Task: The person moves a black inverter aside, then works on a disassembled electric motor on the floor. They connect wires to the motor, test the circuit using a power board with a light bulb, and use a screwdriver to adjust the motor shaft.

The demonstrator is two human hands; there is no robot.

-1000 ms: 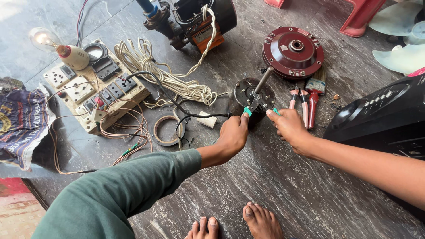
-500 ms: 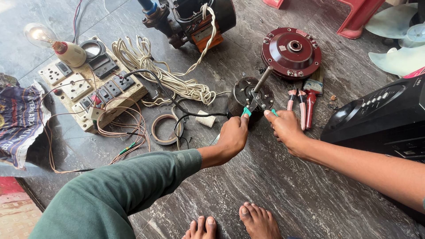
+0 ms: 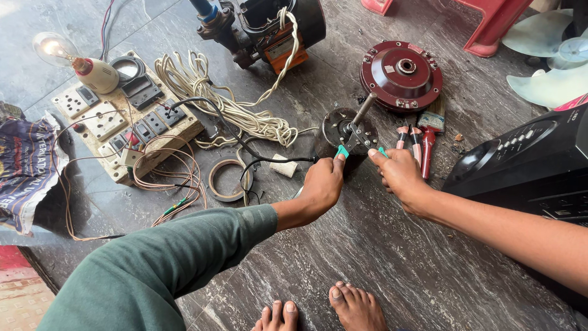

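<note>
My left hand (image 3: 321,184) grips one teal handle of a plier-like tool (image 3: 358,140). My right hand (image 3: 401,175) grips the tool's other teal handle. The tool's jaws sit on a dark round motor part (image 3: 338,124) with a metal shaft that sticks up and away from me. That part lies on the grey stone floor just beyond both hands. A maroon round motor cover (image 3: 401,75) lies behind it. Red-handled tools (image 3: 422,144) lie right beside my right hand.
A wooden switchboard (image 3: 116,119) with a lit bulb (image 3: 52,48), loose copper wires and a coil of white cord (image 3: 226,104) lies at the left. A pump (image 3: 269,24) stands behind; a tape roll (image 3: 229,181), black appliance (image 3: 527,165), red stool (image 3: 490,18), fan blades (image 3: 545,55). My bare feet (image 3: 318,306) below.
Both hands keep their grip on the teal handles in the same spot. Only the view has shifted slightly.
</note>
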